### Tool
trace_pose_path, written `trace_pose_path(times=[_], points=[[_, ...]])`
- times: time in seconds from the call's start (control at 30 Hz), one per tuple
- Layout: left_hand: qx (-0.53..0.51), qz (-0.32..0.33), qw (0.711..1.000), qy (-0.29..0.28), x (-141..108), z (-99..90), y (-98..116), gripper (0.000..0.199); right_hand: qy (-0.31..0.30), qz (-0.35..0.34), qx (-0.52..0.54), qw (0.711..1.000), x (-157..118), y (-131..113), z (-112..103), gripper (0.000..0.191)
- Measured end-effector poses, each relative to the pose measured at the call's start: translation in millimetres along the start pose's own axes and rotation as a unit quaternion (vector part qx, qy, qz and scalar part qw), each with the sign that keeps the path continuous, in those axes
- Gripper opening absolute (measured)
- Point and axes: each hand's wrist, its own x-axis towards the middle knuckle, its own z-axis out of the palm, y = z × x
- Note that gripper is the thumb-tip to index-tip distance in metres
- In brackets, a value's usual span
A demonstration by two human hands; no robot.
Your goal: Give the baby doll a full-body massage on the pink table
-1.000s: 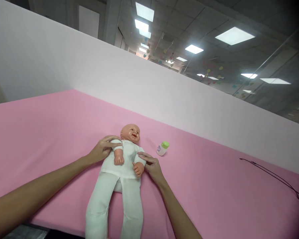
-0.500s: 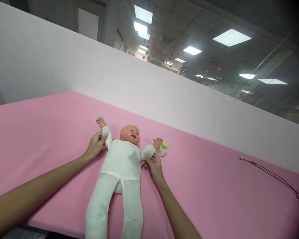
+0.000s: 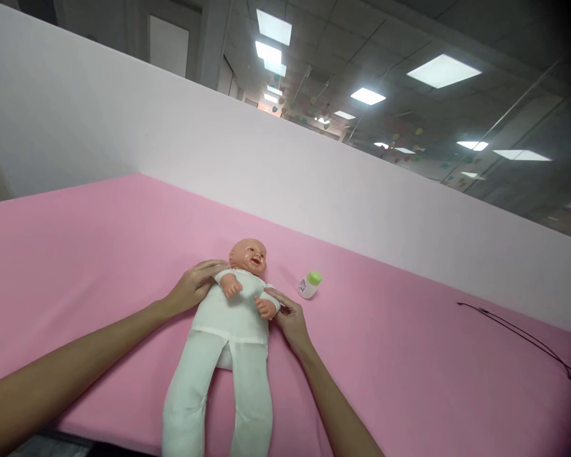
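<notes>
A baby doll [image 3: 233,311] in a white top and trousers lies on its back on a pink-covered table [image 3: 400,355]. Both its arms are bent in over the chest. My left hand [image 3: 193,287] rests against the doll's arm and shoulder on the left, fingers long and close together, pressing the sleeve. On the other side, my right hand [image 3: 290,315] has its fingers over the doll's other sleeve, with the thumb side partly hidden. Just beyond the right hand stands a small tilted-looking bottle [image 3: 309,285] with a green cap.
A white partition wall [image 3: 285,171] runs along the table's back and left edges. Thin black cords [image 3: 518,333] lie at the far right of the pink cover. The table's front edge shows at the lower left.
The doll's arms, raised out to the sides before, are now folded in over its chest. My hands have moved with them, and the bottle is now fully in sight.
</notes>
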Motion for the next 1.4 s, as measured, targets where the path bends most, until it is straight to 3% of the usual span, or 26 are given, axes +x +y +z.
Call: trace_pose_path(times=[0.1,0.2,0.27,0.37,0.5,0.63,0.73,0.87,0.97,1.03,1.13,1.23,1.3,1.4], points=[[-0.023,-0.117,0.990,0.074,2.1,-2.7,-3.4,0.027,0.027,0.047,0.037,0.998,1.4,4.1,1.9,0.032],[-0.073,-0.208,0.963,0.156,4.0,-4.9,-10.0,0.038,0.049,0.050,0.065,0.995,2.5,6.2,2.9,0.038],[-0.111,-0.230,0.951,0.174,4.7,-5.9,-12.3,0.045,0.057,0.045,0.074,0.995,2.3,6.6,2.6,0.043],[-0.115,-0.202,0.961,0.150,5.1,-7.1,-9.4,0.041,0.042,0.046,0.052,0.997,0.7,5.6,0.6,0.038],[-0.065,-0.077,0.994,0.047,3.9,-5.9,-1.1,0.025,-0.009,0.018,0.004,1.000,-0.5,1.5,-3.5,0.027],[-0.005,0.045,0.999,-0.001,1.7,-0.7,1.4,0.046,-0.047,-0.010,-0.001,0.999,0.6,-0.8,-5.2,0.032],[0.002,0.017,1.000,0.018,1.1,0.8,1.0,0.044,-0.021,0.015,0.019,0.999,1.1,1.8,-3.8,0.037],[-0.035,-0.129,0.988,0.083,2.8,-2.8,-1.7,0.027,0.017,0.068,0.070,0.995,1.5,6.0,-1.6,0.038],[-0.088,-0.207,0.964,0.143,4.6,-6.0,-5.6,0.033,0.044,0.077,0.090,0.992,1.7,6.6,-1.7,0.041],[-0.116,-0.219,0.957,0.153,5.2,-7.0,-7.4,0.036,0.044,0.075,0.087,0.992,1.5,6.3,-2.4,0.040],[-0.092,-0.183,0.971,0.122,4.6,-6.8,-7.1,0.031,0.027,0.069,0.058,0.996,0.7,5.8,-3.5,0.032],[-0.046,-0.105,0.992,0.050,3.1,-5.5,-4.6,0.025,-0.001,0.040,0.025,0.999,0.5,3.9,-4.3,0.027],[-0.026,-0.038,0.999,0.005,2.1,-4.0,-2.8,0.034,-0.028,0.011,0.011,0.999,0.7,1.6,-4.9,0.031],[-0.011,0.019,1.000,-0.016,1.0,-1.5,-0.2,0.048,-0.049,-0.001,0.005,0.999,0.8,-0.8,-5.2,0.035]])
